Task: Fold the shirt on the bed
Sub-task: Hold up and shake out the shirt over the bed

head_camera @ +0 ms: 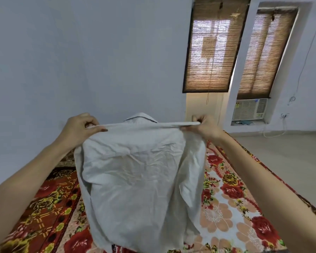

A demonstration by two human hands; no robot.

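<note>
A wrinkled white shirt [135, 176] hangs in the air over the bed [232, 203], its back panel facing me and its collar peeking above the top edge. My left hand [78, 127] pinches the shirt's upper left corner, and my right hand [206, 127] pinches the upper right corner. The top edge is stretched taut between them. The shirt's lower part drapes down to the flowered bed cover, and the sleeves fall loosely at both sides.
A red and yellow patterned blanket [44, 212] lies on the bed's left side by the white wall. Two windows with bamboo blinds [213, 48] and an air conditioner [249, 109] are at the far right. Bare floor [281, 156] runs beside the bed on the right.
</note>
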